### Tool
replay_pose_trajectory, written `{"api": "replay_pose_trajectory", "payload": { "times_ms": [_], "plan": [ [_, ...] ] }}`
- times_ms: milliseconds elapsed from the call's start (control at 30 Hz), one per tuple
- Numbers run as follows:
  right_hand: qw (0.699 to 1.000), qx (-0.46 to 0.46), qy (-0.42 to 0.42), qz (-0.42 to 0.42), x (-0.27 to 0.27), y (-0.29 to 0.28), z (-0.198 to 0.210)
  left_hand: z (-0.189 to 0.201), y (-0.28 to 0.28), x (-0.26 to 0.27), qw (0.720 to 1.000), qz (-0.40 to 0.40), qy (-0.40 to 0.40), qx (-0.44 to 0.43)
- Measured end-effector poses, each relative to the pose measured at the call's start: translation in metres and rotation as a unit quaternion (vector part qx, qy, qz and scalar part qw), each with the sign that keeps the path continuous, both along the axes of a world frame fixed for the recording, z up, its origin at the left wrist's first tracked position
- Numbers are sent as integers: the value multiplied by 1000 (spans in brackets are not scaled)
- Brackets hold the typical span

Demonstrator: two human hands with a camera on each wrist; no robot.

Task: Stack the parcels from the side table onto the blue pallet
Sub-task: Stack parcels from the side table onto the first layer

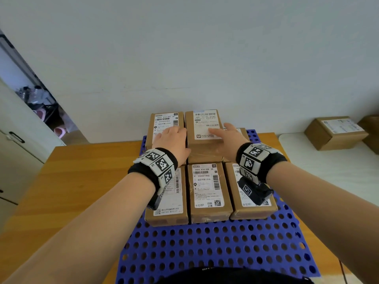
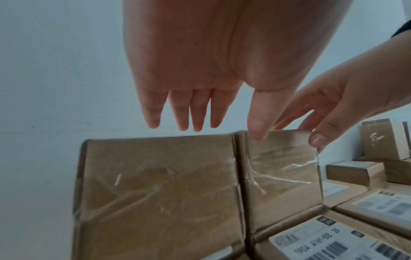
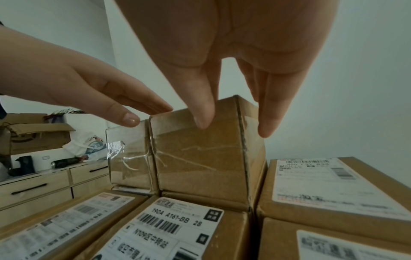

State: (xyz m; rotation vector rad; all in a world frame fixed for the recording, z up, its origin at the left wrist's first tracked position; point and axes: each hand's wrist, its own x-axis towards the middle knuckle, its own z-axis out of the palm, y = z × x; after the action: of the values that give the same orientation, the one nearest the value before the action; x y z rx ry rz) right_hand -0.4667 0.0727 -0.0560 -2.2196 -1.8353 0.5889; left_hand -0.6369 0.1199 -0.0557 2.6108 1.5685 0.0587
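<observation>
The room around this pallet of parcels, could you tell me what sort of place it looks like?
Probably a room in a home or small office rather than a warehouse: the blue pallet lies on a wooden table, a wooden chest of drawers stands by the wall, and pink slippers sit in a doorway.

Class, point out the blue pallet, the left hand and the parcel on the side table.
blue pallet [image 1: 215,249], head view, bare perforated surface.
left hand [image 1: 171,140], head view, back of hand.
parcel on the side table [image 1: 336,133], head view, top face.
</observation>
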Motion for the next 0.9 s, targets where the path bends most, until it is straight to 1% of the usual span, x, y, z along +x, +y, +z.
{"api": "replay_pose_trajectory", "payload": {
  "times_ms": [100,233,367,500,700,900],
  "plan": [
    [1000,2,4,-18,2,-9,5,3,-4,8,999,-30,-19,1],
    [999,11,6,-53,14,-31,7,7,-15,31,996,-90,-26,5],
    [992,2,22,-124,35,-63,7,9,-34,66,986,-161,-33,-15],
    [985,8,25,-171,65,-98,7,10,-56,103,978,-209,-3,-18],
    [975,16,30,-221,136,-166,7,9,-104,184,972,-232,14,-35],
    [971,18,22,-239,228,-235,10,7,-155,278,970,-227,20,-87]
  ]
}}
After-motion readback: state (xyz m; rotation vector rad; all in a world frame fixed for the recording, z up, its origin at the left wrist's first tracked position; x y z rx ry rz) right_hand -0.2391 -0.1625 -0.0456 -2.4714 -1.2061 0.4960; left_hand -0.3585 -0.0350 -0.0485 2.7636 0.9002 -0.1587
